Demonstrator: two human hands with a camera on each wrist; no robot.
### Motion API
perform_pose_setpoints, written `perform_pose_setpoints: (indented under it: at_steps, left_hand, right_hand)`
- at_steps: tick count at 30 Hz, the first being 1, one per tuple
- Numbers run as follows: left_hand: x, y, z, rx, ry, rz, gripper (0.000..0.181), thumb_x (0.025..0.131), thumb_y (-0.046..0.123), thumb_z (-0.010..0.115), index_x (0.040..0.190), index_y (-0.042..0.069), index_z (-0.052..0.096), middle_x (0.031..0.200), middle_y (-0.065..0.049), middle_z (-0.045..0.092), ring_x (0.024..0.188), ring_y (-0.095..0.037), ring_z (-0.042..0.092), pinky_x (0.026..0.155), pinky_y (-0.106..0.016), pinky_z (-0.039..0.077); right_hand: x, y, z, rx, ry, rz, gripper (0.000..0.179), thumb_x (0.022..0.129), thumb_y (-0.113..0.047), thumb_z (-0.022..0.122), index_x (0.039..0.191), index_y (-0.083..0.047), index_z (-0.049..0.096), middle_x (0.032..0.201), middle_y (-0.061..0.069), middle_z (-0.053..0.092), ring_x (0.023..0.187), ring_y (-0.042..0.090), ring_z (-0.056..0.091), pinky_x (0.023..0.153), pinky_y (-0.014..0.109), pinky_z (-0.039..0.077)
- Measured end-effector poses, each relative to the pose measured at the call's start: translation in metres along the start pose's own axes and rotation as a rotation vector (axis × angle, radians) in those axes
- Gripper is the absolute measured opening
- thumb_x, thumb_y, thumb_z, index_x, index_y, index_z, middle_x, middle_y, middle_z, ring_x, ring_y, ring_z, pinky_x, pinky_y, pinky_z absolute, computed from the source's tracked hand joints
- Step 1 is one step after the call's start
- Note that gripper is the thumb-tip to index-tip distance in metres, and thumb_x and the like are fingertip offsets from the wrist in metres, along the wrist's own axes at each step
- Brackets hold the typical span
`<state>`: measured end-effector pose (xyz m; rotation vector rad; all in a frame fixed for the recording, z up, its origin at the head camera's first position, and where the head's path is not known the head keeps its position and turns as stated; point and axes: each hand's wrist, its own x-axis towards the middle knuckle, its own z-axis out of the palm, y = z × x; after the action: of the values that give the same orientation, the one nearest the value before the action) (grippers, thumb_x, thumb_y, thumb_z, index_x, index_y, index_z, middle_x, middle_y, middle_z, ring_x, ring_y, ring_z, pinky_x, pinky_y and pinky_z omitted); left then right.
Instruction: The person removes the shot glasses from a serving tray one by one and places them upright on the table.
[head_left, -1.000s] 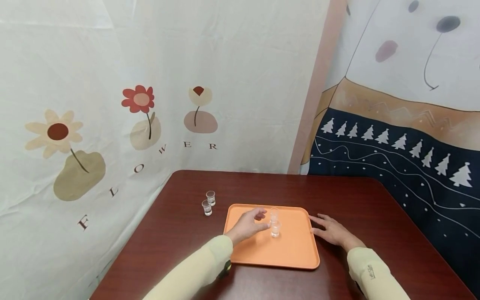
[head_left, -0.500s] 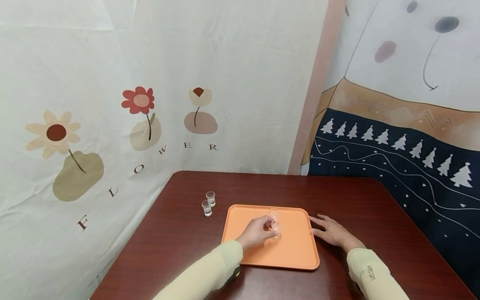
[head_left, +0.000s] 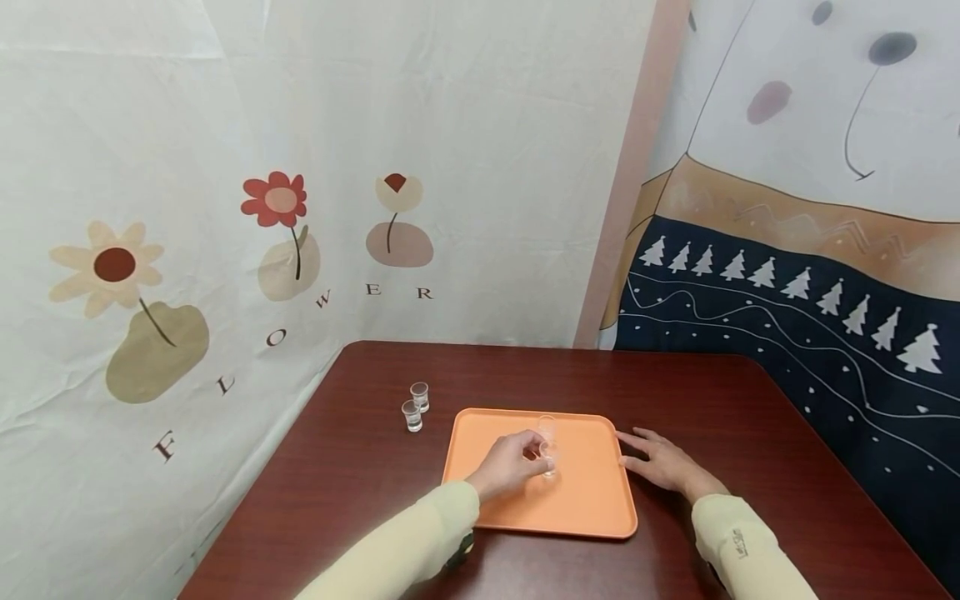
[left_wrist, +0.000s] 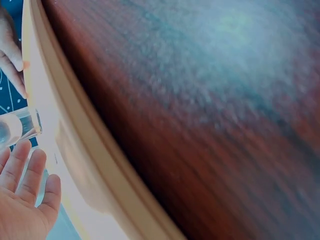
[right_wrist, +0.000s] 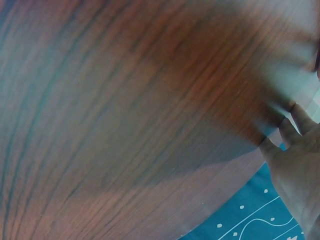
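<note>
On the orange tray (head_left: 585, 504), two small clear shot glasses stand one behind the other. My left hand (head_left: 510, 465) pinches the nearer shot glass (head_left: 550, 463) between thumb and fingers, partly covering it. Just behind stands the other shot glass (head_left: 547, 426). In the left wrist view, the glass (left_wrist: 22, 125) shows at the fingertips of my left hand (left_wrist: 27, 195). My right hand (head_left: 663, 460) rests on the table with fingers extended, its fingertips at the tray's right rim. The right wrist view has part of that hand (right_wrist: 297, 160) at its right edge.
Two more shot glasses, a nearer one (head_left: 412, 416) and a farther one (head_left: 420, 397), stand on the dark red-brown table (head_left: 360, 467) left of the tray. A white flower-print cloth (head_left: 487, 167) hangs behind the table, a navy tree-patterned one (head_left: 795, 333) at the right.
My left hand has moved right and slightly down across the tray, and its fingers have closed on the nearer shot glass. The right hand has stayed at the tray's edge.
</note>
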<state>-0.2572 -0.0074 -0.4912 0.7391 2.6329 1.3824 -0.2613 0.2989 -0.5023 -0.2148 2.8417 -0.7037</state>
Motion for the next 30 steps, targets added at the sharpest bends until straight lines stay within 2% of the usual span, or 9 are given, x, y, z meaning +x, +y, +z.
perform_pose_setpoints:
  at_steps: [9,16,26,30]
  left_hand:
    - [-0.004,-0.007,-0.021,0.005,0.054,0.015,0.018,0.087,0.02,0.076,0.097,0.008,0.066,0.088,0.004,0.062,0.086,-0.014,0.06,0.077,-0.027,0.046]
    - [-0.008,-0.014,-0.038,-0.003,0.089,0.003,0.018,0.087,0.019,0.076,0.093,0.008,0.063,0.088,0.002,0.062,0.086,-0.016,0.06,0.076,-0.029,0.046]
    - [-0.019,-0.035,-0.066,0.06,0.139,-0.023,0.016,0.089,0.021,0.076,0.092,0.012,0.063,0.089,0.005,0.062,0.087,-0.014,0.061,0.077,-0.031,0.048]
    - [-0.024,-0.041,-0.076,0.052,0.176,-0.04,0.018,0.088,0.022,0.076,0.093,0.012,0.062,0.09,0.003,0.063,0.089,-0.016,0.062,0.078,-0.034,0.049]
  right_hand:
    - [0.001,-0.001,-0.002,-0.004,0.002,-0.042,0.066,0.096,-0.049,0.06,0.149,-0.014,0.046,0.151,0.031,0.033,0.135,0.055,0.031,0.101,0.072,0.029]
    - [0.0,0.0,0.0,-0.006,0.002,-0.014,0.068,0.094,-0.051,0.061,0.149,-0.014,0.046,0.151,0.031,0.032,0.135,0.055,0.03,0.101,0.073,0.027]
    - [-0.001,0.002,0.001,-0.008,0.003,-0.014,0.068,0.095,-0.052,0.06,0.15,-0.014,0.045,0.151,0.031,0.032,0.135,0.055,0.03,0.101,0.073,0.027]
    - [-0.001,0.001,0.001,0.001,0.005,-0.012,0.068,0.095,-0.051,0.06,0.15,-0.015,0.045,0.152,0.03,0.032,0.136,0.055,0.03,0.102,0.073,0.027]
